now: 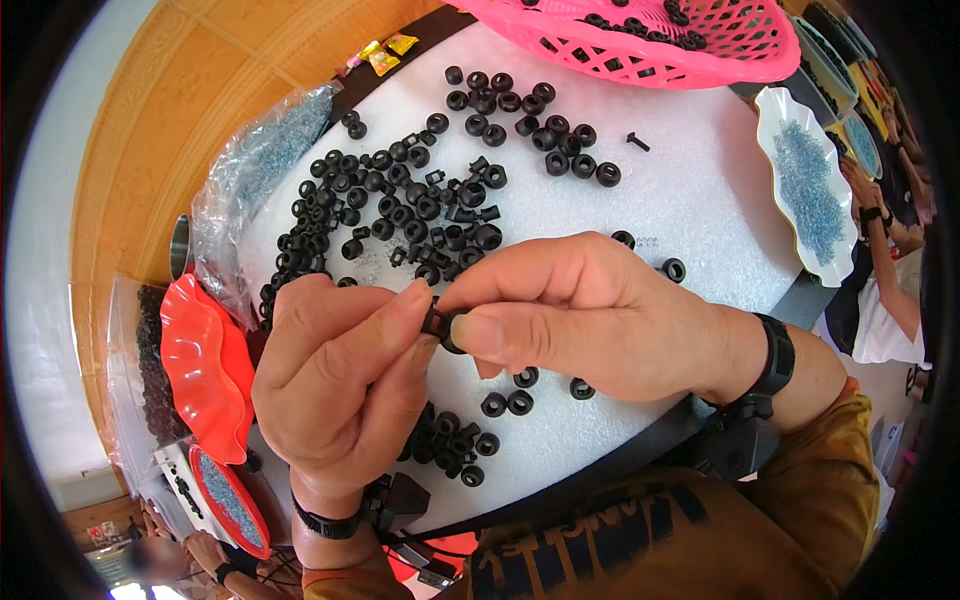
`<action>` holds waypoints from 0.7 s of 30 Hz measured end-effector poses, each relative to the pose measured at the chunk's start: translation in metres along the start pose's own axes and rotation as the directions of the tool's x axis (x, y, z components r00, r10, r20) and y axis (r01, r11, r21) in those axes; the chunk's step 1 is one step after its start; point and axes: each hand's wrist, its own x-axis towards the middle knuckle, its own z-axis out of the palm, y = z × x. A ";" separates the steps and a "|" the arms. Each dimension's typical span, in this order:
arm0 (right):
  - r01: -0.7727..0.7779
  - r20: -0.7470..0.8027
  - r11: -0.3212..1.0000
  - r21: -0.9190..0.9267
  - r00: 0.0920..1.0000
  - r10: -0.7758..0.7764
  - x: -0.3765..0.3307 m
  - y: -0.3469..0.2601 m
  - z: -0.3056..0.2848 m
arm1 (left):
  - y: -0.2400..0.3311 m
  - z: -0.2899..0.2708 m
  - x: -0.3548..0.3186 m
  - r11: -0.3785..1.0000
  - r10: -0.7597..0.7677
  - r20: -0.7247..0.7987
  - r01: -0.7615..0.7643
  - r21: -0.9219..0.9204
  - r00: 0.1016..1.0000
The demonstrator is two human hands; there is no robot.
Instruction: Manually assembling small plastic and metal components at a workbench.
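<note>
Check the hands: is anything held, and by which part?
Yes. Both hands pinch one small black plastic piece between them: left hand fingertips on its left end, right hand thumb and forefinger on its right end. The exact shape is hidden by the fingers.

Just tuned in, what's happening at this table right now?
A person is pinching a small black plastic part between the left hand and right hand, fingertips meeting over a white foam mat. Loose black ring-shaped parts lie scattered across the mat, with a smaller group near the wrists. A pink basket sits at the far edge, a red dish to the left.
</note>
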 end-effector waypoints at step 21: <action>-0.017 0.011 0.999 0.046 1.000 0.017 -0.002 -0.004 0.000 | 0.017 0.008 -0.010 0.969 0.011 -0.007 -0.008 0.246 1.000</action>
